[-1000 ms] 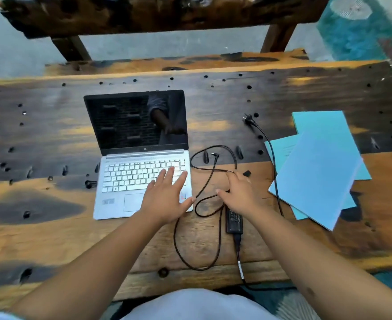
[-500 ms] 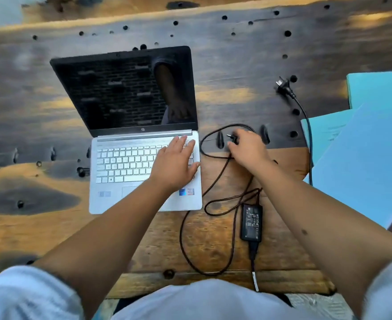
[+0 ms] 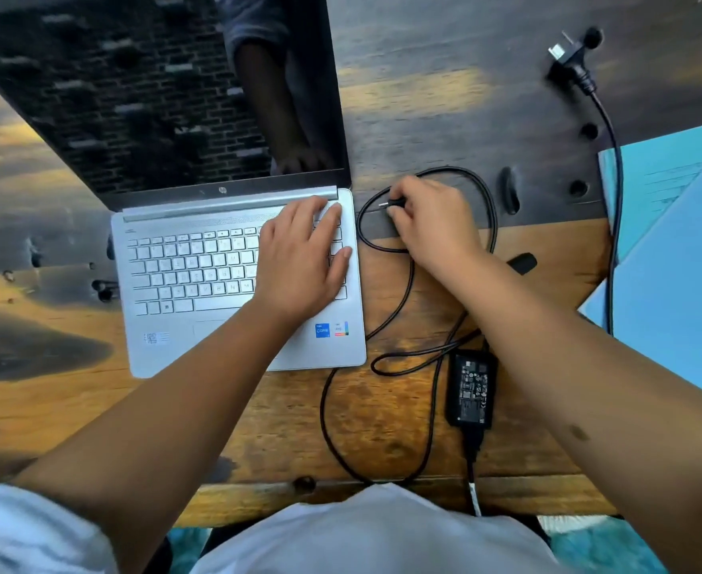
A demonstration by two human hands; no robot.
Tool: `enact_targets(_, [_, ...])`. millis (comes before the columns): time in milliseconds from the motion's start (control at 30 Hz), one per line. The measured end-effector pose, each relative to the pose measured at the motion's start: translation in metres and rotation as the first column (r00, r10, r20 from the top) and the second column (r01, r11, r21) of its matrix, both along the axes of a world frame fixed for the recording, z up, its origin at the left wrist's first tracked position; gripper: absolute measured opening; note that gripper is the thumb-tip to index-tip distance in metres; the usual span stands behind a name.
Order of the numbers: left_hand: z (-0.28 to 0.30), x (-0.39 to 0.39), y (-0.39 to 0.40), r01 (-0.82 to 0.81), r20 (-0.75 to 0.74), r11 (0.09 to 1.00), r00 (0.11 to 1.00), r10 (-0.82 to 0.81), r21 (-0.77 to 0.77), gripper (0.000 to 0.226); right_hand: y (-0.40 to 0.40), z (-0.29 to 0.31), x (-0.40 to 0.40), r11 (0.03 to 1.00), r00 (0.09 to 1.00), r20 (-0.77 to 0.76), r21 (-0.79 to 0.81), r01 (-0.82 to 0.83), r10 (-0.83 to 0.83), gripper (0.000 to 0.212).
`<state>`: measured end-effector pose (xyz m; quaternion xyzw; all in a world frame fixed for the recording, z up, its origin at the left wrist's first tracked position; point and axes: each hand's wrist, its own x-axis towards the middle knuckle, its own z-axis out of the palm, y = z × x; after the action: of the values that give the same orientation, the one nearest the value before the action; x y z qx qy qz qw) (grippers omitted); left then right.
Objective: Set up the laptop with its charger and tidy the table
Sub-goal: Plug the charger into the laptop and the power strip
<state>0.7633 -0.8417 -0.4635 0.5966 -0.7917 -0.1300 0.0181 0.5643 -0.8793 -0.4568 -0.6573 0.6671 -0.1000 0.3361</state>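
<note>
On the table (image 3: 382,412), our silver laptop (image 3: 233,279) is the reference: lid open, screen dark. Our left hand (image 3: 299,263) lies flat on the right end of its keyboard, fingers straight and close together, pressing down. Just right of the laptop's hinge corner, our right hand (image 3: 432,225) pinches the charger's barrel plug (image 3: 390,204), metal tip aimed at the laptop's right edge, apart from it. Black cable (image 3: 407,300) loops on the table right of the laptop, running to the charger brick (image 3: 470,389) near the laptop's front right corner. Wall plug (image 3: 568,60) lies loose far right of the screen, its cord passing over the blue papers (image 3: 680,250) stacked well right of the laptop.
</note>
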Motion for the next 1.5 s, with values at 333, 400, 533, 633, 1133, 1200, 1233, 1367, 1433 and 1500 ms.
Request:
enact_targets(333, [-0.005,-0.006,-0.002,-0.072,-0.039,0.997,0.997,0.072,-0.023,0.048,0.002,-0.008,0.017,1.0,0.999,0.039,-0.01,0.015,-0.015,0.018])
enact_targets(400, [-0.004,-0.006,-0.002,-0.079,-0.036,0.997,0.996,0.079,-0.022,0.049,0.003,-0.007,0.021,0.999,0.997,0.063,-0.021,0.042,-0.04,0.017])
enact_targets(533, [-0.005,-0.007,-0.003,-0.09,-0.034,0.996,0.995,0.089,-0.017,0.049,-0.001,-0.005,0.031,0.991,0.989,0.069,-0.004,0.131,-0.13,0.015])
enact_targets(633, [-0.005,-0.007,-0.003,-0.09,-0.032,0.996,0.995,0.09,-0.015,0.05,-0.005,-0.006,0.035,0.98,0.979,0.056,0.027,0.197,-0.198,0.012])
enact_targets(1133, [-0.003,-0.009,-0.003,-0.079,-0.025,0.994,0.997,0.078,-0.071,0.047,-0.004,-0.004,0.044,0.937,0.937,0.087,0.117,0.328,-0.338,0.017])
enact_targets(1200, [-0.004,-0.009,-0.003,-0.081,-0.029,0.994,0.996,0.079,-0.077,0.047,-0.003,-0.003,0.045,0.906,0.907,0.092,0.15,0.395,-0.41,0.015])
enact_targets(1233, [-0.005,-0.009,-0.002,-0.083,-0.032,0.993,0.996,0.081,-0.081,0.046,-0.003,-0.003,0.046,0.888,0.891,0.09,0.168,0.427,-0.446,0.013])
enact_targets(1367, [-0.007,-0.01,-0.002,-0.089,-0.04,0.993,0.995,0.086,-0.08,0.044,-0.006,-0.003,0.049,0.792,0.802,0.137,0.318,0.521,-0.582,0.006])
enact_targets(1433, [-0.007,-0.012,-0.002,-0.095,-0.045,0.993,0.995,0.092,-0.066,0.043,-0.008,-0.003,0.05,0.719,0.727,0.165,0.399,0.569,-0.666,0.008])
enact_targets(1500, [-0.007,-0.013,-0.001,-0.104,-0.054,0.993,0.993,0.101,-0.057,0.043,-0.01,-0.002,0.051,0.673,0.68,0.171,0.438,0.595,-0.713,0.015])
